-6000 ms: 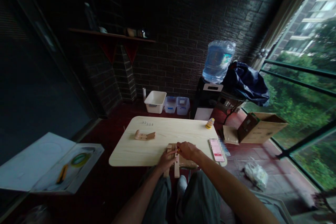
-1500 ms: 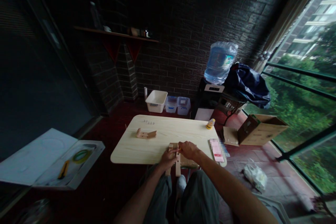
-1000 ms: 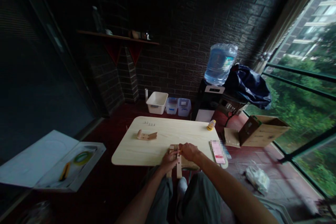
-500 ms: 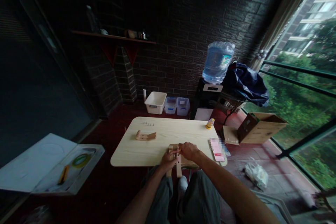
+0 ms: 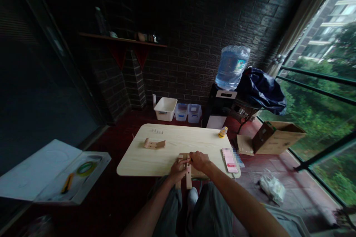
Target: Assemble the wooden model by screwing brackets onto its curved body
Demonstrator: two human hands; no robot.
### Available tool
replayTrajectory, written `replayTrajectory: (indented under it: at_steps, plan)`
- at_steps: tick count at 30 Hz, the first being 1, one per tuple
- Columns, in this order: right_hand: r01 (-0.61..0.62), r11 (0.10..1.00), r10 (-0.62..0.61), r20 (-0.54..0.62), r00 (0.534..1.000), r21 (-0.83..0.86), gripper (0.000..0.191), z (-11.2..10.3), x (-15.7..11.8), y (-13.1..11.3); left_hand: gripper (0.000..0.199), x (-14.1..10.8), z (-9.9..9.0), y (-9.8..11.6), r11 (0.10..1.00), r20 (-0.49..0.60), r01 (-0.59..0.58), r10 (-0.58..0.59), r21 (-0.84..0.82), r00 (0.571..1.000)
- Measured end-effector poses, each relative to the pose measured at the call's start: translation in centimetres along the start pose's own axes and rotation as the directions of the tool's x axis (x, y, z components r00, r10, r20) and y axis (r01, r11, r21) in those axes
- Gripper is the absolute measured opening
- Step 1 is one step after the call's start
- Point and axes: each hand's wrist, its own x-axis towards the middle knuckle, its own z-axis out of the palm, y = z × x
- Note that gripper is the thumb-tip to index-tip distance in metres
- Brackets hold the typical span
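At the table's near edge, a light wooden assembly [image 5: 189, 180] has two strips that stick out toward my legs, the right one with dark holes. My left hand [image 5: 178, 168] grips the strips from the left, its fingers laid across them. My right hand [image 5: 199, 160] is curled closed over the top of the right strip, fingertips close to those of the left hand. What it grasps is small and hidden by the fingers. To the left on the table lies a separate wooden piece [image 5: 154, 144] with a rounded end and holes.
Several small screws [image 5: 157, 131] stand at the back left of the pale table [image 5: 191, 137]. A yellow-capped bottle [image 5: 223, 132] and a pink phone [image 5: 230, 160] are on the right. An open white case [image 5: 94, 177] is at left; cardboard box [image 5: 278, 137] at right.
Both hands stay at the wooden assembly, the right hand turned slightly. A yellow bit seen at its fingertips before is now hidden. The whole view has shifted a little.
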Motion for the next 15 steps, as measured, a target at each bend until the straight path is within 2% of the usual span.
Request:
replayTrajectory:
  at_steps: [4,7,11,13,15]
  plan:
    - [-0.066,0.997,0.067,-0.027,0.997,0.029,0.034,0.7,0.4,-0.1,0.041,-0.1,-0.1,0.4,0.999,0.017,0.037,-0.037,-0.005,0.999]
    - [-0.093,0.993,0.094,-0.010,0.995,0.071,0.034,0.3,0.5,0.1,0.043,-0.2,-0.3,0.7,0.999,0.026,0.032,-0.032,-0.018,0.999]
    - [-0.114,0.956,0.144,-0.094,0.985,0.271,0.030,-0.4,-0.9,1.9,0.040,-0.4,-0.7,1.3,0.998,0.042,0.023,-0.021,-0.054,0.999]
    - [-0.085,0.876,0.197,-0.191,0.962,0.474,0.030,0.4,-2.6,3.3,0.039,-0.6,-0.9,1.8,0.995,0.053,0.033,-0.028,-0.093,0.998]
    - [-0.036,0.706,0.311,-0.264,0.913,0.707,0.035,2.4,-4.6,4.6,0.039,-0.7,-1.0,2.4,0.989,0.050,0.053,-0.046,-0.141,0.998]
